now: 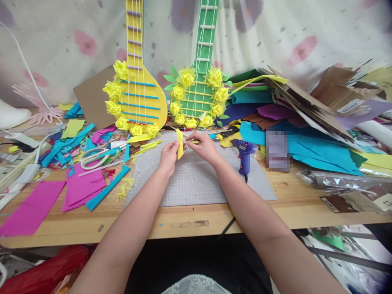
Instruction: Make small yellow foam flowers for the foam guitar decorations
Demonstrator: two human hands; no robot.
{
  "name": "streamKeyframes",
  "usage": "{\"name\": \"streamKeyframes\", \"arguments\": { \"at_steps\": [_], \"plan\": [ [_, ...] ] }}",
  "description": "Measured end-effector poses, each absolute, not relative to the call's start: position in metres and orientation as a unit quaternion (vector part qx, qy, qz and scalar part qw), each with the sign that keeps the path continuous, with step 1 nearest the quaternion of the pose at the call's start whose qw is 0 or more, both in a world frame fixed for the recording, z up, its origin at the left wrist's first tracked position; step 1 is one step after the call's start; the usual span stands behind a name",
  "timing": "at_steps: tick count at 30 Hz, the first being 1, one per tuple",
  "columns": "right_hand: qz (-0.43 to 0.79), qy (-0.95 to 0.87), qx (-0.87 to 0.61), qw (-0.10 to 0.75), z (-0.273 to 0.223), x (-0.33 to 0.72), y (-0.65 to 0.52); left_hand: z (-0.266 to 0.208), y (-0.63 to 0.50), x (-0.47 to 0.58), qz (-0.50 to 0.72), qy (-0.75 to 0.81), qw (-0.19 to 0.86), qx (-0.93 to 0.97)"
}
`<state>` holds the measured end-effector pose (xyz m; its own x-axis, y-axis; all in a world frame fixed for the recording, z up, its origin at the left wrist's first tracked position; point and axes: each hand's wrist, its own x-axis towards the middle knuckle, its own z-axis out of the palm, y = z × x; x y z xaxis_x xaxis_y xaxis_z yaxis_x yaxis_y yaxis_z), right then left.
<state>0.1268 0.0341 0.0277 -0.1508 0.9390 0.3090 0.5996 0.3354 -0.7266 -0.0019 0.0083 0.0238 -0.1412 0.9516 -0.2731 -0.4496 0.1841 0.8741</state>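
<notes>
Above the grey cutting mat (196, 183), my left hand (169, 158) pinches a folded piece of yellow crepe paper (179, 145) held upright. My right hand (203, 146) is just to its right, fingers closed around what looks like a thin stick, mostly hidden by the fingers. Behind my hands stand two paper-covered guitar shapes: a yellow guitar (147, 94) and a green guitar (200, 92). Both carry yellow paper roses (213, 77) round their lower bodies. Yellow paper strips (147, 145) lie left of my hands.
A blue glue gun (245, 157) stands on the mat's right side. Scissors (93, 158), magenta paper (33, 206) and blue strips (108, 188) cover the left. A yellow-black cutter (228, 132), blue paper sheets (321, 149) and stacked cardboard (309, 106) are at the right.
</notes>
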Motion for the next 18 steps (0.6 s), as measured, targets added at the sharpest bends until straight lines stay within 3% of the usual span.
{"name": "streamKeyframes", "arguments": {
  "at_steps": [18],
  "plan": [
    [0.265,-0.7,-0.523,0.407,0.025,0.1217,0.0343,0.0256,0.0091,-0.0083,0.564,0.446,0.662,0.21]
  ]
}}
